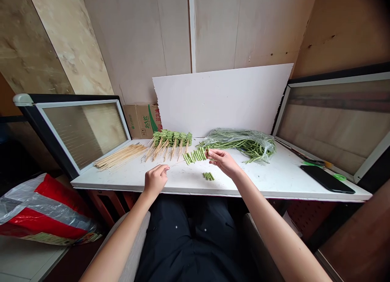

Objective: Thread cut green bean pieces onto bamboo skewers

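My left hand [156,178] pinches the bare end of a thin bamboo skewer [176,164] just above the white table [268,180]. Several short green bean pieces [195,155] are threaded in a row on the skewer's far end. My right hand [222,160] is closed on the right end of that row, fingers pinched around a bean piece. A small cluster of cut bean pieces [209,176] lies on the table below my right hand.
A pile of finished bean skewers [170,140] and a bundle of bare skewers [120,156] lie at the back left. A plastic bag of long beans [243,143] sits at the back right. A black phone [326,178] and scissors [313,161] lie right. Glass-lidded freezers flank the table.
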`<state>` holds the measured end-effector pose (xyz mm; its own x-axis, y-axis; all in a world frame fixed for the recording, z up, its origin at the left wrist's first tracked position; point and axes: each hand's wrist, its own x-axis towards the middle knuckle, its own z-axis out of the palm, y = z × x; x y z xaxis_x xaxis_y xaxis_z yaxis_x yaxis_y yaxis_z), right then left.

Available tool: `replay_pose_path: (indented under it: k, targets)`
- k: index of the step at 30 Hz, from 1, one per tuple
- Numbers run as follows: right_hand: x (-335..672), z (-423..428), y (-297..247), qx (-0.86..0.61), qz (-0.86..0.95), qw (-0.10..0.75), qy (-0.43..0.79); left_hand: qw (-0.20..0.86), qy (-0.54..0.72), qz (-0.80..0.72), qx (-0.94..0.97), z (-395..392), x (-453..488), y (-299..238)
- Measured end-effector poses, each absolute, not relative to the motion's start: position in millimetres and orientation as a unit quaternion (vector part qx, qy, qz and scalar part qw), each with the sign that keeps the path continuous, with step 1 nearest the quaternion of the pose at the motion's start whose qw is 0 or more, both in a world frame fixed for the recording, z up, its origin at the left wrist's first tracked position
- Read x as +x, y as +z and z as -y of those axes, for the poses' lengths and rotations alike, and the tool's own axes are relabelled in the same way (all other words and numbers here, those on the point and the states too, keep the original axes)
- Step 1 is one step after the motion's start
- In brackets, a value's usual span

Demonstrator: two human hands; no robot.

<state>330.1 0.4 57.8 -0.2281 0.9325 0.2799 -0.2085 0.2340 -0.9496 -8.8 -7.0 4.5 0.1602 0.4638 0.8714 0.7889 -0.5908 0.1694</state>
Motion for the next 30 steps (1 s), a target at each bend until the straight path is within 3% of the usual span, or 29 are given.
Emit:
replay_pose_path:
  k: [30]
  targets:
    - [318.1,-3.5,46.0,-0.367,0.564,0.563,0.48,0.185,-0.496,0.424,-0.735,8.6,-13.7,7.2]
